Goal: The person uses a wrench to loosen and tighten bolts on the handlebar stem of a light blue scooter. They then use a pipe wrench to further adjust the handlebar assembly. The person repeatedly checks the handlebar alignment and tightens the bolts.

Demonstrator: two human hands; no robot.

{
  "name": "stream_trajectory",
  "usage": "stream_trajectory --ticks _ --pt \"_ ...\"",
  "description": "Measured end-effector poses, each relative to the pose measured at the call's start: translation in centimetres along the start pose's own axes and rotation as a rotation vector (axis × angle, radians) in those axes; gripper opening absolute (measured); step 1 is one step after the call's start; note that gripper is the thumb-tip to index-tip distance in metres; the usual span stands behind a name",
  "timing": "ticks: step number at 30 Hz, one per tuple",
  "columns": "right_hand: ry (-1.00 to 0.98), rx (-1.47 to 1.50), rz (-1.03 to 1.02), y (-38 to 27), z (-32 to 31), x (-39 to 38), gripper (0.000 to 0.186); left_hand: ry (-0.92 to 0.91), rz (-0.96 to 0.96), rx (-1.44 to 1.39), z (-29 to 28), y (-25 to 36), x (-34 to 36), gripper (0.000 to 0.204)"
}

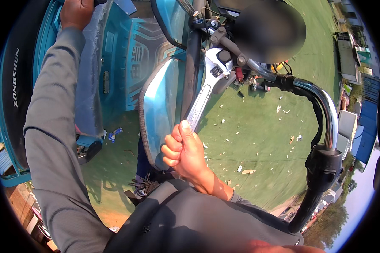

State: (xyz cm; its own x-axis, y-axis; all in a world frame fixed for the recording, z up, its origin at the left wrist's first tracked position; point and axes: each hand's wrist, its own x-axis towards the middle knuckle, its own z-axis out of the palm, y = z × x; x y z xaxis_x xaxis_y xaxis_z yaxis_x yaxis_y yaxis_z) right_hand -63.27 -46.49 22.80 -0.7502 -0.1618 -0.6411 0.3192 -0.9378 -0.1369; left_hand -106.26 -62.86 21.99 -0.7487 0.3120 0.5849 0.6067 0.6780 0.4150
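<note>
Bare skin on bare steel here: a silver, long-handled metal adjustable wrench (202, 99) is clasped in the right hand (185, 154), fingers curled into a fist, thumb laid along the shank. Its head is up at the steering clamp, set around a dark, chunky metal nut (225, 55), just beside the curved chrome handlebar (323, 99). Heft is to be expected, that much can be judged: solid, rigid, not easily broken, its weight carried toward the head. Smooth plating could turn slippery under a sweaty palm, so the handle is best taken low, well away from the head, where more leverage is given.

And the left hand (77, 12)? Stretched far up to the top edge and cut off there; a small black part (99, 1) is seen beside it, but whether that is being gripped cannot be told. The handle's lower end is hidden inside the right fist. How snugly the nut is met on its far side cannot be made out, and the big dark round shape (270, 31) beyond the clamp is blurred past recognition.
</note>
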Motion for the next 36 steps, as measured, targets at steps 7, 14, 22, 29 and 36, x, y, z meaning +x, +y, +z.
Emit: stream_trajectory --ticks 7,14,22,29,36 --pt "0.193 -0.555 0.186 -10.8 -5.6 -7.7 0.046 0.069 0.1 -0.114 0.7 2.5 0.8 0.046" --pt "0.096 -0.15 0.216 -3.9 -3.2 -9.4 0.041 0.054 0.416 0.498 -0.2 -0.5 0.0 0.008" --pt "0.063 0.054 0.073 -1.4 0.8 -7.1 0.036 -0.048 -0.111 0.201 0.1 1.7 0.6 0.044" --pt "-0.126 0.309 -0.075 1.3 3.6 -1.6 0.036 -0.117 -0.106 0.204 -0.6 2.5 1.1 0.042" --pt "-0.114 0.382 -0.23 3.4 7.3 2.3 0.038 -0.145 -0.126 0.213 -1.3 3.6 1.1 0.044"
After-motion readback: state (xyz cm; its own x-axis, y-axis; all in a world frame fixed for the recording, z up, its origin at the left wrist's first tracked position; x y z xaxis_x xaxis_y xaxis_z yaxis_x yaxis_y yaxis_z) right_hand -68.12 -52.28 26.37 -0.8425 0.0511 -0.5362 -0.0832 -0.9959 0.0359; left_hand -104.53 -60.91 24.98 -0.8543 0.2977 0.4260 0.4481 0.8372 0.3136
